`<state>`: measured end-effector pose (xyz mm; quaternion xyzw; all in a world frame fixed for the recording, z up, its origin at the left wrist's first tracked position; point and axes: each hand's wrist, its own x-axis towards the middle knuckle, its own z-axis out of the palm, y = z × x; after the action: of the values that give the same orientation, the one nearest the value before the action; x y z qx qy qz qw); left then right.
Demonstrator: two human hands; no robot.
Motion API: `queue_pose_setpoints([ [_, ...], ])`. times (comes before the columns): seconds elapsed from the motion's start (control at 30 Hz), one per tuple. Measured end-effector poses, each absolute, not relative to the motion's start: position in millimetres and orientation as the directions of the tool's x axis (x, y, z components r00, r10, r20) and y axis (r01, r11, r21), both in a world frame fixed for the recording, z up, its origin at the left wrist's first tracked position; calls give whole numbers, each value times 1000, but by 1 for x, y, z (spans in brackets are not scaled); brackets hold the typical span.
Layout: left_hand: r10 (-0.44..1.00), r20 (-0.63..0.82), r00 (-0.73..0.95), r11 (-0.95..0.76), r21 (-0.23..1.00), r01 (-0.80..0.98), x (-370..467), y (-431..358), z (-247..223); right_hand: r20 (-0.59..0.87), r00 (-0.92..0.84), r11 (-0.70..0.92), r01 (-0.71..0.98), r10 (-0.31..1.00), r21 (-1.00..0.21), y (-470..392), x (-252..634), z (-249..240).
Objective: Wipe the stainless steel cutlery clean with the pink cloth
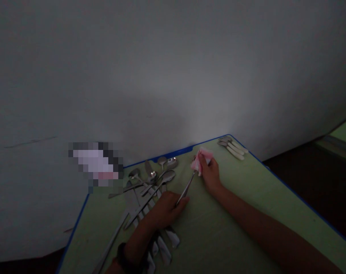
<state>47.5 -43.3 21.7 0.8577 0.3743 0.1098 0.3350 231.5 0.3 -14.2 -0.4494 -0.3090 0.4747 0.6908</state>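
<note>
My left hand is closed on the near end of a slim metal cutlery piece, which slants up and away to the right. The far end of that piece is hidden in a pink and white cloth, so its kind cannot be told. My right hand pinches the cloth around that end. Beneath and left of my left hand lies loose metal cutlery, with spoons toward the back and several wide flat handles toward the front.
At the far right corner of the green table lie several forks with cream handles. A blue edge runs round the tabletop, and a pale wall rises behind it. A pixelated object sits at the back left edge.
</note>
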Motion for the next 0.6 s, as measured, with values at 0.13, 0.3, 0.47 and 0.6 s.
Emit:
queue_pose_setpoints([
  [0.13, 729, -67, 681, -493, 639, 590, 48, -43, 21, -38, 355, 84, -322, 934, -943, 1, 229, -11],
  [0.3, 748, -46, 663, -468, 672, 574, 49, -41, 16, -147, 128, -47, -576, 981, -816, -5, 212, -8],
  [0.47, 787, -45, 615, -400, 722, 564, 52, -42, 13, -160, 64, -82, -642, 985, -762, -8, 205, -8],
  [0.6, 820, -61, 569, -304, 796, 524, 51, -41, 12, -151, 52, -77, -675, 987, -733, -3, 209, -10],
])
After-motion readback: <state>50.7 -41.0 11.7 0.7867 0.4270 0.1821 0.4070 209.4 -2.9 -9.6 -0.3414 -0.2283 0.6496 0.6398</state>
